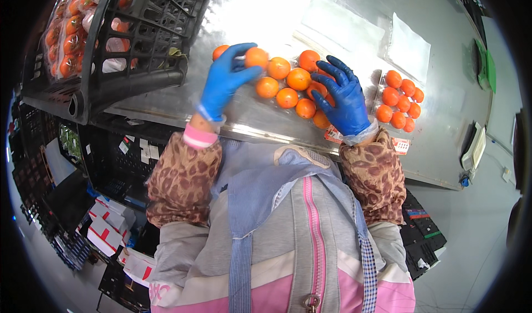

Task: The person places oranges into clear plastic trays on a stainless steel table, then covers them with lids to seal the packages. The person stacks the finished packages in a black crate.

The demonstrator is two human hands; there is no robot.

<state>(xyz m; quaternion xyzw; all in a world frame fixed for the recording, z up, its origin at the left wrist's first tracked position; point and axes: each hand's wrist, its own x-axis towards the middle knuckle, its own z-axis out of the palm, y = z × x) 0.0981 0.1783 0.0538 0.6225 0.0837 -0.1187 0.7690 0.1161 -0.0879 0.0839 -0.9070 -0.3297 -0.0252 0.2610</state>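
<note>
My left hand (pixel 226 81), in a blue glove, has its thumb and fingers around an orange-red tomato (pixel 256 58) at the left of a group of tomatoes (pixel 298 79). Another tomato (pixel 220 51) lies just beyond that hand's far side. My right hand (pixel 344 98), gloved the same way, reaches over the right end of the group. Its fingers are spread apart and partly cover the tomatoes there. Clear plastic seems to lie around some of this group, though its edges are hard to make out.
A packed tray of tomatoes (pixel 398 103) sits to the right on the metal table (pixel 443 141). Clear plastic bags (pixel 408 47) lie behind it. At left, a black crate (pixel 138 41) stands beside bagged tomatoes (pixel 72 30). A red-and-white label strip (pixel 400 145) is near the table's front edge.
</note>
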